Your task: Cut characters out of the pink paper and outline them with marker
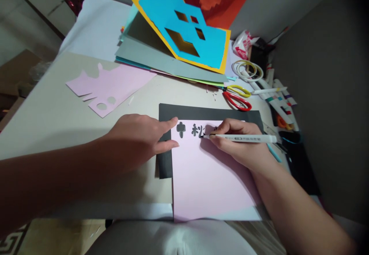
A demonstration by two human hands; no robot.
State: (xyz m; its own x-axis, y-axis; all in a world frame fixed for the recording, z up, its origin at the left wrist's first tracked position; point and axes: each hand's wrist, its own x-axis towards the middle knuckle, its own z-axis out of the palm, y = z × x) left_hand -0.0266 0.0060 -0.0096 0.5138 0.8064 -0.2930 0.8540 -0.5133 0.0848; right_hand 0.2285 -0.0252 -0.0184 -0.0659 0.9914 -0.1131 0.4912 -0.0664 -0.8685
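A pink sheet of paper point(198, 182) lies over a black sheet point(190, 111) at the table's near edge. Along its top run dark, thick-stroked Chinese characters point(197, 130); part of the row is hidden by my right hand. Gripped in my right hand point(242, 141) is a white marker pen point(245, 138), its dark tip touching the paper at the second character. My left hand point(144, 136) rests at the sheet's upper left corner, thumb and index finger spread apart, fingertips pressing on the pink edge.
A cut pink scrap point(112, 84) with holes lies at left. Behind stand a folded blue and yellow card point(213, 42) and grey sheets point(161, 57). To the right are red and yellow scissors point(238, 100), tape rolls point(248, 70) and several markers point(279, 101) beside the wall.
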